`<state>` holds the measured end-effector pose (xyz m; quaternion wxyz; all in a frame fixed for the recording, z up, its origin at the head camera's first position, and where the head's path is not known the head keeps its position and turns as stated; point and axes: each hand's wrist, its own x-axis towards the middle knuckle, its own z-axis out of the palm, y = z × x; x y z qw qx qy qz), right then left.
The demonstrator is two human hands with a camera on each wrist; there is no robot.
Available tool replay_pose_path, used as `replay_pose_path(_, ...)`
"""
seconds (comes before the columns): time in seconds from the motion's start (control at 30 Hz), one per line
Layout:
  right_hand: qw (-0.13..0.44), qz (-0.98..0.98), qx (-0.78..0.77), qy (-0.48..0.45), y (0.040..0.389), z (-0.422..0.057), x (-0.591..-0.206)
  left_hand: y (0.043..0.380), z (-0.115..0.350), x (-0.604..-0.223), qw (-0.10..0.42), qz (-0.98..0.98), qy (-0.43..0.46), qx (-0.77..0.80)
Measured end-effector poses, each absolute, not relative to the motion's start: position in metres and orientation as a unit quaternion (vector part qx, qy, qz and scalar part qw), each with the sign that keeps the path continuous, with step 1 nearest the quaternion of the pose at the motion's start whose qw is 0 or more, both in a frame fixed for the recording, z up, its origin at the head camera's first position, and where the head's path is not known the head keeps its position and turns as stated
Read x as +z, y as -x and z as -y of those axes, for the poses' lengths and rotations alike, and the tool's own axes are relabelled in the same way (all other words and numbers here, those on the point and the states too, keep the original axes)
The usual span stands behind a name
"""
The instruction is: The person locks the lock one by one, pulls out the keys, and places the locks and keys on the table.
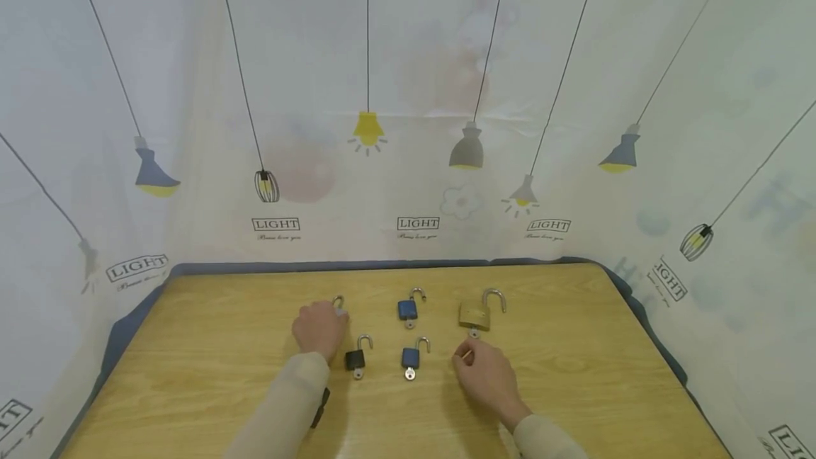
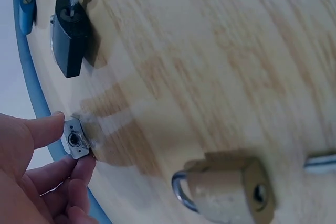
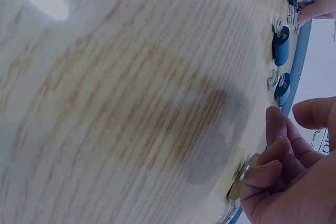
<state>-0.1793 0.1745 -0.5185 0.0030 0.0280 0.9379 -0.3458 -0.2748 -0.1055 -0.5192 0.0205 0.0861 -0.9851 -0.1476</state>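
My left hand [image 1: 319, 331] pinches a small silver padlock [image 2: 79, 139] between thumb and fingers, its keyhole end facing the left wrist camera. Its open shackle [image 1: 338, 299] shows past the fingertips in the head view. Nearest to that hand is a black padlock [image 1: 355, 360] with a key in it. My right hand [image 1: 487, 374] holds nothing, its fingers loosely bent just in front of the large brass padlock [image 1: 474, 315]. That padlock's shackle is open and a key [image 1: 474, 333] sticks out below it.
Two blue padlocks, one farther back [image 1: 408, 309] and one nearer [image 1: 411, 358], lie mid-table with keys in and shackles open. Another brass-coloured padlock [image 2: 226, 187] shows low in the left wrist view. A curtain printed with lamps [image 1: 338, 55] surrounds the wooden table [image 1: 605, 374].
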Motion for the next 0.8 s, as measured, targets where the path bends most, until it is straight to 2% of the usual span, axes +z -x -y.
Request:
replay_pose_path(0.4,0.006,-0.935,-0.354,-0.029,0.1791,-0.1721,-0.5176,0.2728,0.1131,-0.5161,-0.043,0.949,-0.129,-0.283)
replay_pose_path(0.8,-0.008,-0.933,-0.359,-0.013,0.1771,-0.1677,-0.5147,0.2717,0.1127,-0.5144,-0.057,0.935,-0.129,-0.327)
